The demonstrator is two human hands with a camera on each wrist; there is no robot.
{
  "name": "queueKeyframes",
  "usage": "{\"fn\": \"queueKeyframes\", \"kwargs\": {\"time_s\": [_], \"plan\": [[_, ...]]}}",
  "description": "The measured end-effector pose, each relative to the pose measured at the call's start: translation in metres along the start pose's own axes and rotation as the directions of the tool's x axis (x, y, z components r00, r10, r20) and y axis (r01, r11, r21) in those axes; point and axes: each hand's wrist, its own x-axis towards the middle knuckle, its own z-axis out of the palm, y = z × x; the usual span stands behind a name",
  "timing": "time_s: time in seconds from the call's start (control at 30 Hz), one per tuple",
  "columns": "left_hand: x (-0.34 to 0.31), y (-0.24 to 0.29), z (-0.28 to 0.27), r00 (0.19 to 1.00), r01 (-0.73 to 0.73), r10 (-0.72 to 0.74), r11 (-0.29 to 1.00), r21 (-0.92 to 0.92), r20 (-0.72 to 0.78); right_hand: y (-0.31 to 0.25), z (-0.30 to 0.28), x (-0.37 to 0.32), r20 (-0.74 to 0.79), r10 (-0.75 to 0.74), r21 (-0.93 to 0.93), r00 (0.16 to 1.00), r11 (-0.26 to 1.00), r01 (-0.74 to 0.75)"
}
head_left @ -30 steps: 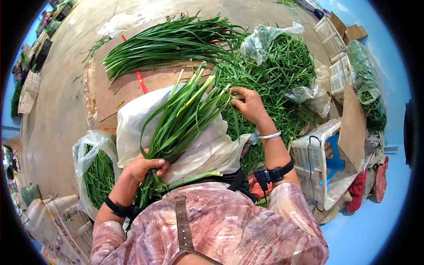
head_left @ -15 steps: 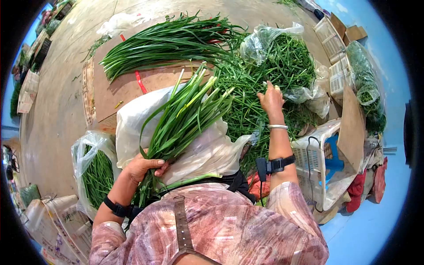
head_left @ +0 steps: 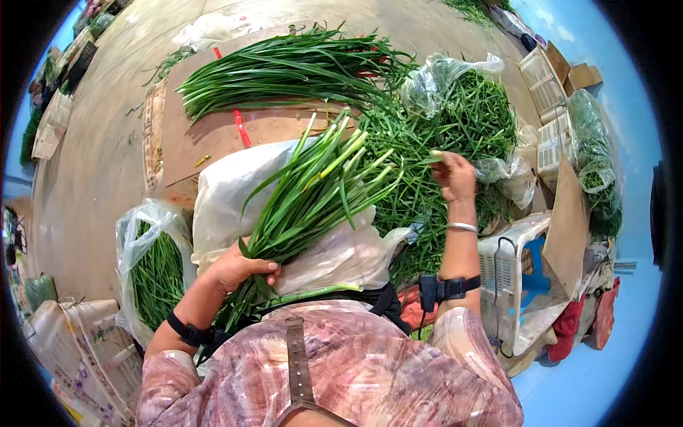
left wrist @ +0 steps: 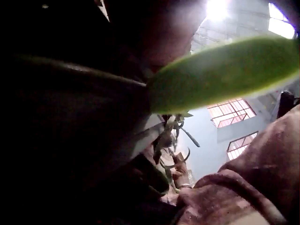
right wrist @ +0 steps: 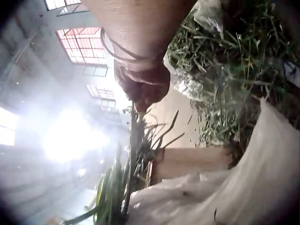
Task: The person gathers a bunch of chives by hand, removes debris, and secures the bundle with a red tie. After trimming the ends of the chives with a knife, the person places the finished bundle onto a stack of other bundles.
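Note:
My left hand grips a bunch of garlic chives near its leafy end, thumb across the top. Pale cut ends of the bunch fan up and to the right over a white plastic sheet on my lap. To the right of those ends, my right hand is raised with curled fingers, pinching a chive stalk whose pale end sticks out at the fingertips. The right wrist view shows a thin green stalk running down from this hand. A broad green leaf crosses the dark left wrist view.
Beyond the sheet, a neat pile of chives lies on a brown cardboard. A loose heap of greens spreads at the right. A plastic bag of greens stands left; a white crate stands right.
My right hand left the bunch's cut ends, reached out over the loose heap, then came back slightly lower, now with a stalk at its fingertips. My left hand keeps its grip.

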Motion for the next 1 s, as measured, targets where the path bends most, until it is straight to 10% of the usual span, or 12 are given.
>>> {"fn": "queueKeyframes", "kwargs": {"time_s": [0.1, 0.17, 0.23, 0.27, 0.3, 0.37, 0.57, 0.63, 0.73, 0.77, 0.83, 1.0], "plan": [[0.0, -0.004, -0.002, 0.999, -0.039, 0.043, 0.991, 0.127, -0.029, 0.027, -0.107, 0.07, -0.226, -0.422, -0.817, 0.878, 0.572, 0.065], [-0.001, -0.004, -0.001, 0.997, -0.043, 0.054, 0.976, 0.212, -0.049, -0.031, -0.051, 0.021, -0.242, -0.561, -0.97, 0.791, 0.113, -0.216], [-0.001, -0.003, 0.002, 0.997, -0.038, 0.058, 0.952, 0.303, -0.059, -0.045, -0.015, 0.016, -0.091, -0.544, -0.995, 0.834, 0.018, -0.096], [-0.001, -0.003, 0.005, 0.993, -0.059, 0.09, 0.931, 0.361, -0.071, -0.038, 0.0, 0.021, 0.097, -0.574, -0.984, 0.813, 0.067, 0.164], [-0.002, -0.003, 0.007, 0.989, -0.076, 0.121, 0.905, 0.419, -0.083, -0.041, 0.029, 0.023, 0.036, -0.204, -0.794, 0.978, 0.589, 0.152], [-0.005, 0.001, 0.013, 0.987, -0.054, 0.113, 0.896, 0.44, -0.11, -0.05, 0.094, -0.005, 0.257, 0.063, -0.636, 0.964, 0.763, 0.12], [-0.014, -0.001, 0.014, 0.962, -0.112, 0.223, 0.847, 0.519, -0.155, -0.026, 0.124, -0.017, 0.495, -0.061, -0.399, 0.867, 0.87, 0.289], [-0.014, -0.004, 0.013, 0.957, -0.166, 0.26, 0.858, 0.486, -0.132, -0.035, 0.102, -0.023, 0.335, -0.075, 0.086, 0.939, 0.995, 0.049], [-0.013, -0.006, 0.008, 0.961, -0.133, 0.239, 0.836, 0.532, -0.136, -0.031, 0.045, 0.021, 0.027, -0.199, -0.216, 0.98, 0.956, 0.2], [-0.014, -0.006, 0.007, 0.969, -0.112, 0.208, 0.855, 0.506, -0.137, -0.043, 0.034, 0.02, -0.086, -0.333, -0.796, 0.939, 0.59, 0.136], [-0.009, -0.004, 0.005, 0.971, -0.106, 0.194, 0.873, 0.477, -0.138, -0.041, 0.03, 0.013, 0.018, -0.638, -0.995, 0.77, 0.063, 0.076], [-0.008, -0.006, 0.007, 0.969, -0.133, 0.226, 0.816, 0.562, -0.099, -0.043, 0.12, -0.043, 0.587, -0.276, -0.605, 0.761, 0.476, 0.639]]}}
